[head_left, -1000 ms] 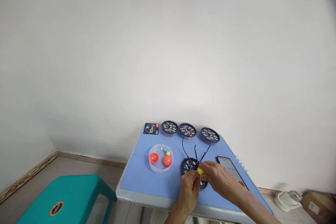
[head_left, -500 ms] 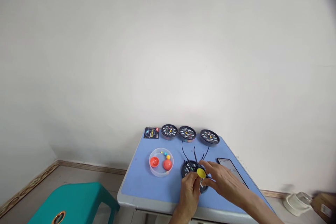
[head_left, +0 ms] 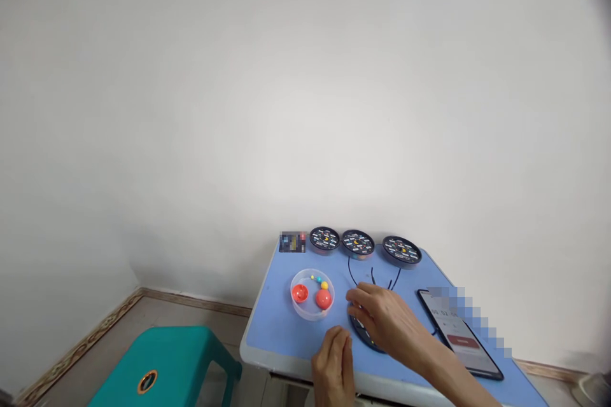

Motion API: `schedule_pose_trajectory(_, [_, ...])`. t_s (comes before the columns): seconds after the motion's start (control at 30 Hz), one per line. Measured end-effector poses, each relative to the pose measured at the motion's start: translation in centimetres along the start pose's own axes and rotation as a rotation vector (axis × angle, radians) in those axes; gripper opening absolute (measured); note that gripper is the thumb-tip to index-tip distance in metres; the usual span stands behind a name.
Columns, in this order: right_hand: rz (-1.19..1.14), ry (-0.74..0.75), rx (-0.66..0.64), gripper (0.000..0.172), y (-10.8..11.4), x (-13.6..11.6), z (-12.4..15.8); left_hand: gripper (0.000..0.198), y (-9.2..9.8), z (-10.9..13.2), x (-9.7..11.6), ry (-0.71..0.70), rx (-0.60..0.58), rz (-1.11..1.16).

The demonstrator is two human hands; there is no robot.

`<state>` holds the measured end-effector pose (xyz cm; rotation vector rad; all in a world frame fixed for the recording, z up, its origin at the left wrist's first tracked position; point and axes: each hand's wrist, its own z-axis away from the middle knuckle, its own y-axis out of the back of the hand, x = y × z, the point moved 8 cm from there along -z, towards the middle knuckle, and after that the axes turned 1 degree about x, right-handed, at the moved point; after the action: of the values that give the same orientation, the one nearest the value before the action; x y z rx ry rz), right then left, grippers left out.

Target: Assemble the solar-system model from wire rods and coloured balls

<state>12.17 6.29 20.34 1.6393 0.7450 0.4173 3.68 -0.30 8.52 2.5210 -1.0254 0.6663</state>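
Observation:
My right hand (head_left: 382, 315) reaches over a round black printed disc (head_left: 366, 336) and hides much of it. Its fingers curl downward at the disc's far left part, and whatever they grip is hidden. At the table's front edge, my left hand (head_left: 333, 362) is closed with fingertips pressed together; its contents cannot be made out. Thin black rods (head_left: 352, 272) lie behind the disc. Left of the hands stands a clear round tub (head_left: 293, 310) holding a red half shell (head_left: 300, 293), a red ball (head_left: 323, 299) and several small coloured balls.
Three round containers with black printed lids (head_left: 325, 239) line the back of the blue table (head_left: 267, 324). A small dark card (head_left: 292, 242) lies at the back left. A phone (head_left: 461, 334) rests on the right. A teal stool (head_left: 162, 356) stands left of the table.
My hands have moved apart, the left toward the table's front edge. The yellow half shell between them is out of sight. The view has turned left, showing more of the phone.

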Motion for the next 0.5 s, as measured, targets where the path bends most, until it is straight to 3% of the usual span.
schedule_pose_trajectory(0.07, [0.096,0.010,-0.077,0.024,-1.1,-0.7,-2.5,0.023,1.8,0.1,-0.8,-0.021,0.065,-0.144])
schedule_pose_trajectory(0.17, [0.170,0.032,-0.150,0.027,-3.0,-1.3,-6.5,0.025,3.0,-0.8,-2.1,-0.005,0.027,-0.317])
schedule_pose_trajectory(0.23, [0.221,0.058,-0.201,0.028,-4.6,-1.7,-8.8,0.030,3.0,-1.5,-2.9,0.023,-0.043,-0.425])
schedule_pose_trajectory(0.33, [0.311,0.091,-0.262,0.013,-7.3,-2.2,-10.8,0.037,2.5,-2.2,-3.9,0.060,-0.134,-0.538])
schedule_pose_trajectory(0.5, [0.388,0.101,-0.308,0.021,-10.6,-2.4,-11.7,0.042,1.9,-2.4,-4.6,0.047,-0.169,-0.599])
